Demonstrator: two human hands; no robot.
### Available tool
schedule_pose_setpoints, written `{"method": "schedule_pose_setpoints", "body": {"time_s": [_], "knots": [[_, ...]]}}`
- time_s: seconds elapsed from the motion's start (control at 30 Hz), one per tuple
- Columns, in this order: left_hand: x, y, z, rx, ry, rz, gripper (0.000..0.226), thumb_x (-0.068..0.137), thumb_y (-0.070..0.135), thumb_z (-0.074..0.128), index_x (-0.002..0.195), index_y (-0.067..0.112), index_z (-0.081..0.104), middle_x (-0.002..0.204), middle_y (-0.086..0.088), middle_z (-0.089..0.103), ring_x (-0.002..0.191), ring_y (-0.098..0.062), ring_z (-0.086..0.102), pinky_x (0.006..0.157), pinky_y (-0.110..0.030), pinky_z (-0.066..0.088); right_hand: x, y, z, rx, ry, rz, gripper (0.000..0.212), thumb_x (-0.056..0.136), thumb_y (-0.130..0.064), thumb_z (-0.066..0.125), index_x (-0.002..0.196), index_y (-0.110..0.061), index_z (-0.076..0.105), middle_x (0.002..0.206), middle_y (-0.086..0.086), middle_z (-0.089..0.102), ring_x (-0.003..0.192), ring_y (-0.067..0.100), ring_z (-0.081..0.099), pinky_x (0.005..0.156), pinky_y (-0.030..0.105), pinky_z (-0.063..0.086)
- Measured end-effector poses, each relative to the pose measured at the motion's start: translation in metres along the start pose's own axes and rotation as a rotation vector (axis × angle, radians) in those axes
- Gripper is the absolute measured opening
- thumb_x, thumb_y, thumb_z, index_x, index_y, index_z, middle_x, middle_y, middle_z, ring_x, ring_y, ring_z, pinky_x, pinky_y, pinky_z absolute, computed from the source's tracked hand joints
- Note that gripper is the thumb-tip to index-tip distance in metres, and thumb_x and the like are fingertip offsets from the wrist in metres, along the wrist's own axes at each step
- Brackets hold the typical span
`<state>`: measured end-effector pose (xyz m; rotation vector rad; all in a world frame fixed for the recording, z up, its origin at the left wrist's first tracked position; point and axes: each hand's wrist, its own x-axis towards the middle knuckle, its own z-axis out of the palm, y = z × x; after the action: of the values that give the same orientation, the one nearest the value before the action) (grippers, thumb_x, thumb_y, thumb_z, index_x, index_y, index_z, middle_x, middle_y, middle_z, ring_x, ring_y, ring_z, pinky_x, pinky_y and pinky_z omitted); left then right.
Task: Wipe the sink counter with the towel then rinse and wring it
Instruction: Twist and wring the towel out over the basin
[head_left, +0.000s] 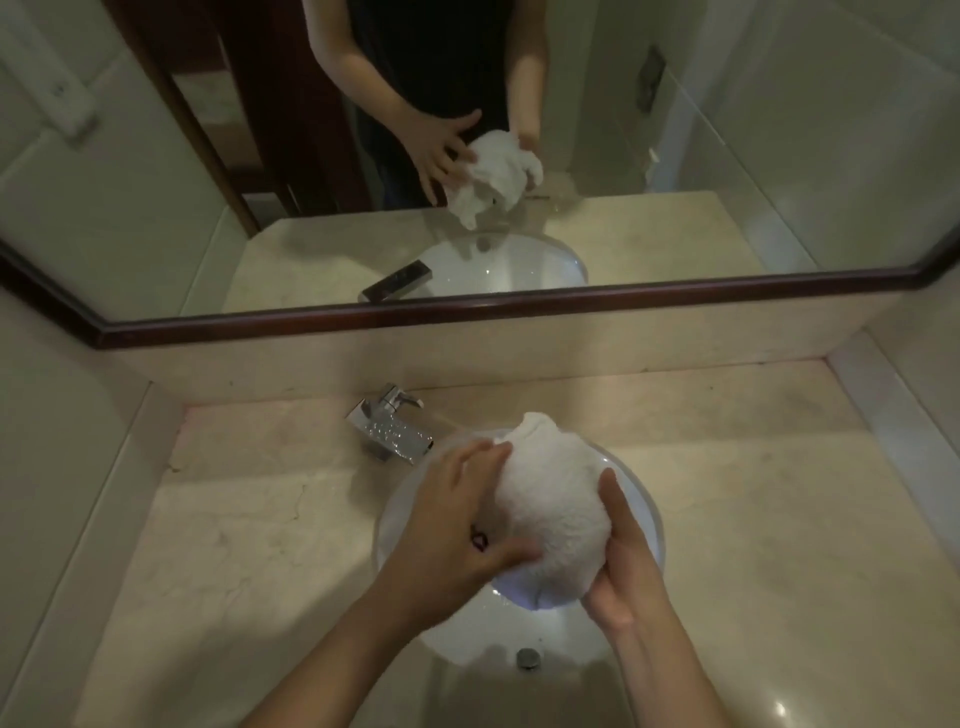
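Note:
A bunched white towel (550, 504) is held above the round white sink basin (395, 514). My left hand (457, 535) lies against the towel's left side, fingers spread over it and thumb underneath. From the right and below, my right hand (623, 566) cups the towel. The chrome faucet (389, 428) stands at the basin's back left, its spout wet with droplets. I cannot tell whether water is running. The beige marble counter (249, 530) surrounds the basin.
A wide mirror (519, 156) with a dark wooden frame hangs behind the counter and reflects my hands, the towel and the faucet. The overflow hole (528, 657) sits at the basin's near wall. Walls close in the counter on both sides.

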<state>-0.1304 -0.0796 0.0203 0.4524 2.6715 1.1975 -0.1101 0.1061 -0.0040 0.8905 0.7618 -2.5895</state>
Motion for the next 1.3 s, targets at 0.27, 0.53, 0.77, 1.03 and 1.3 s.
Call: {"method": "schedule_pose_setpoints", "body": {"time_s": [0.27,0.53,0.77,1.03,1.3], "knots": [[0.031,0.047,0.011,0.038,-0.218,-0.108,0.151,0.046,0.055,0.097,0.153,0.054,-0.01,0.141,0.028,0.029,0.124,0.011,0.035,0.098,-0.002,0.038,0.002,-0.025,0.008,0.162,-0.133,0.113,0.078,0.092,-0.063,0.057,0.15,-0.012,0.051,0.145,0.024,0.061,0.129,0.043,0.064,0.092,0.055,0.06],[0.061,0.051,-0.019,0.061,-0.393,-0.229,0.128,0.065,0.049,0.092,0.156,0.053,0.002,0.152,0.025,0.035,0.138,0.002,0.037,0.109,-0.013,0.036,0.014,-0.091,0.0,-0.538,-0.108,-0.051,0.088,0.076,-0.056,0.081,0.145,-0.008,0.055,0.132,0.014,0.073,0.12,0.03,0.071,0.092,0.042,0.062],[0.086,0.055,-0.041,0.216,-0.577,-0.19,0.138,0.059,0.046,0.095,0.156,0.052,-0.005,0.15,0.007,0.05,0.129,-0.009,0.052,0.105,-0.023,0.048,0.024,-0.148,0.02,-1.625,-0.535,-0.22,0.144,0.05,-0.062,0.096,0.163,-0.046,0.008,0.17,-0.023,0.011,0.156,0.003,0.017,0.123,0.023,0.023],[0.106,0.059,-0.06,0.164,-0.54,-0.144,0.13,0.059,0.033,0.096,0.153,0.05,0.008,0.127,0.008,0.061,0.112,-0.009,0.062,0.096,-0.027,0.055,0.029,-0.109,0.025,-1.622,-0.592,-0.247,0.166,0.052,-0.043,0.102,0.155,-0.05,-0.027,0.15,-0.034,0.029,0.142,-0.002,0.037,0.114,0.017,0.039],[0.094,0.047,-0.056,-0.033,-0.173,-0.192,0.132,0.053,0.043,0.095,0.155,0.054,0.012,0.149,0.007,0.047,0.137,-0.012,0.046,0.116,-0.038,0.04,0.036,-0.093,0.023,-1.638,-0.245,-0.641,0.06,0.059,-0.053,0.091,0.106,-0.037,0.056,0.097,-0.016,0.07,0.085,0.006,0.068,0.068,0.03,0.055]]}}
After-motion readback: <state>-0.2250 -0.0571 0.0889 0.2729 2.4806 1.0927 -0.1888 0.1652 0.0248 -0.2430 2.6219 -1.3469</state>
